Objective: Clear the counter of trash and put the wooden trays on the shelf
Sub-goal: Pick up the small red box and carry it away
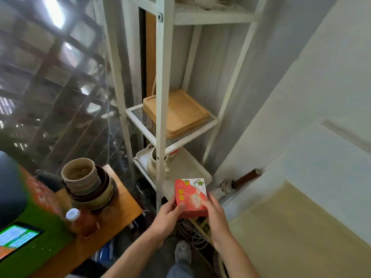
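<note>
Both bare hands hold a small red cardboard box with a white printed corner (190,197) low in the view, just in front of the tall white metal shelf rack (161,77). On the box's left side, the left hand (166,219) has its thumb pressed on the box's red face and its fingers curled under the bottom edge. On the other side, the right hand (215,217) closes around the box's right edge, with fingers lying over the front face. The box is tilted, its printed face turned up toward the camera, and it hangs in the air, touching only the hands. On the rack's middle mesh shelf lies a flat stack of light wooden rectangular trays (178,113); how many are in the stack I cannot tell. On the shelf below the trays stands a cream ceramic jug (153,165) on a white plastic tray (186,167), partly hidden behind the rack's front post. To the left of the rack, a brown wooden counter (112,219) carries a stack of brownish paper bowls (84,177) near its far corner, and a clear plastic bottle with a white cap (77,218) just in front of the bowls. Under the hands, beside the rack's foot, tangled cables (190,233) lie on the floor, and a grey shoe (182,251) is seen there.
</note>
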